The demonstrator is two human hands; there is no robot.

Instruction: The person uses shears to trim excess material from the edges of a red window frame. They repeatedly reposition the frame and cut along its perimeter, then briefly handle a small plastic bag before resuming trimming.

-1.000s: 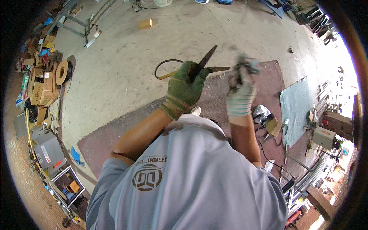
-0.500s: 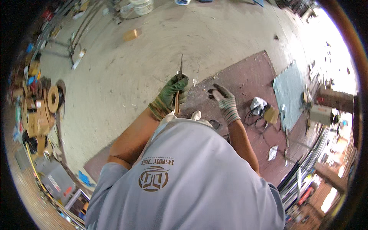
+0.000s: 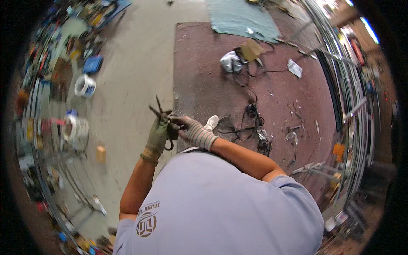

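Observation:
A dark pair of scissors (image 3: 157,107) points away from me with its two blades apart. My left hand (image 3: 158,135), in a green-and-tan work glove, is closed round it, and a looped handle shows below the palm. From the right, my right hand (image 3: 199,133) reaches across in a pale striped glove with dark fingertips. Its fingers are bent and closed at the handle side of the scissors, against the left hand. The exact contact there is blurred and partly hidden.
A dark red mat (image 3: 280,102) covers the floor to the right, with black cables (image 3: 251,111), a silvery bag (image 3: 231,62) and scraps on it. A light blue sheet (image 3: 242,19) lies beyond. White buckets (image 3: 85,86) stand left; metal profiles (image 3: 335,55) line the right side.
My body has turned right, so the mat now fills more of the view. The right hand, apart and open before, has come over to the left hand. The scissors' blades have spread.

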